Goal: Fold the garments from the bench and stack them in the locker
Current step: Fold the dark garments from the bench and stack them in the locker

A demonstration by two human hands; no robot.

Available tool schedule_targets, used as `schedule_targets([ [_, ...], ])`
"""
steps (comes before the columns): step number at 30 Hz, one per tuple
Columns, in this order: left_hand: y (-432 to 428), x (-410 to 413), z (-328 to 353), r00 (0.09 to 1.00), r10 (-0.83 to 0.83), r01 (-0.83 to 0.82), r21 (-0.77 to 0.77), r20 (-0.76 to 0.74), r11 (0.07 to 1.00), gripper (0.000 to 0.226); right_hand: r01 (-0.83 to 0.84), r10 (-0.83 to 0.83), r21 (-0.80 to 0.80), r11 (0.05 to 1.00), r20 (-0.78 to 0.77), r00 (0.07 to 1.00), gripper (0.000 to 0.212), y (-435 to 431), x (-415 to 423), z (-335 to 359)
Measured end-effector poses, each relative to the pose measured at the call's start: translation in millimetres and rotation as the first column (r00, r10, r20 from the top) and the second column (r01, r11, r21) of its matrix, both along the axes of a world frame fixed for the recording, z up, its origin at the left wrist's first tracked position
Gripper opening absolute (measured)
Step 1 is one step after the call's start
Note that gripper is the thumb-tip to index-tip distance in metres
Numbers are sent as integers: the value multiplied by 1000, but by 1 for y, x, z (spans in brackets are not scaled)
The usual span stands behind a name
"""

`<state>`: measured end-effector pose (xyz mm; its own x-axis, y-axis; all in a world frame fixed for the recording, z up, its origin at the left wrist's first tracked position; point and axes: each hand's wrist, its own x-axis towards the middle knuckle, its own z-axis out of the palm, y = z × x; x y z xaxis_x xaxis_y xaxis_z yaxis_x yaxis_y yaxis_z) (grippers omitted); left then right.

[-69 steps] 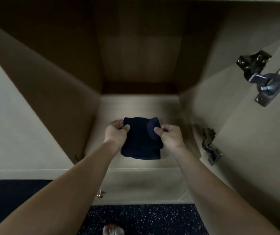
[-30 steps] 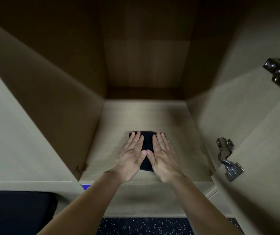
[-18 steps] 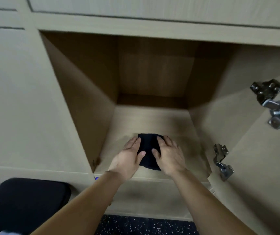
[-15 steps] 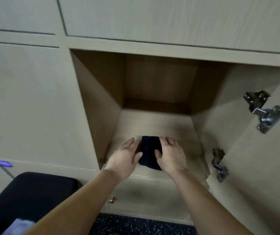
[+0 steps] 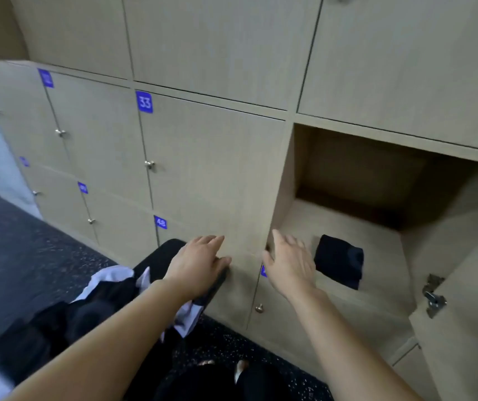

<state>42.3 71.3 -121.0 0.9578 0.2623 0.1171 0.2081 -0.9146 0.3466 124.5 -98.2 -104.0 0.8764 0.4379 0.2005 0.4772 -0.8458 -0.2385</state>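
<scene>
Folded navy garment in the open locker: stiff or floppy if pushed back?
Probably floppy: the folded navy garment is soft cloth with a rumpled top layer. A push would likely bunch it rather than slide it along the locker shelf. Looks light: a small, flat bundle.

left hand (image 5: pixel 197 264) open-palmed, fingers (image 5: pixel 211 240) straight, empty | right hand (image 5: pixel 290 264) spread, empty | folded dark garment (image 5: pixel 339 260) on locker (image 5: pixel 376 256) floor, just right of right fingers | loose garments (image 5: pixel 101 299) on surface (image 5: pixel 159 256), below left fingers

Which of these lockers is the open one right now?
The locker right of door 33: its door hangs open to the right and the folded dark garment lies on its floor. Every other door in view is shut.
</scene>
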Motion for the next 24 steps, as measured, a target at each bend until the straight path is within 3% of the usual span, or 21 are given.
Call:
schedule_targets([
  [8,71,-128,-38,968,246,-250,-116,-46,961,55,-268,264,-37,963,-81,961,46,93,-90,-41],
  [13,126,-183,-66,926,375,-378,-141,-45,915,34,-410,399,-82,909,-117,909,36,138,-123,-64],
  [16,154,-196,-81,900,434,-434,-162,-36,886,45,-446,428,-134,885,-146,892,23,158,-128,-78],
  [24,206,-167,-124,891,437,-454,-214,-127,865,40,-467,427,-197,862,-213,879,31,217,-105,-111],
])
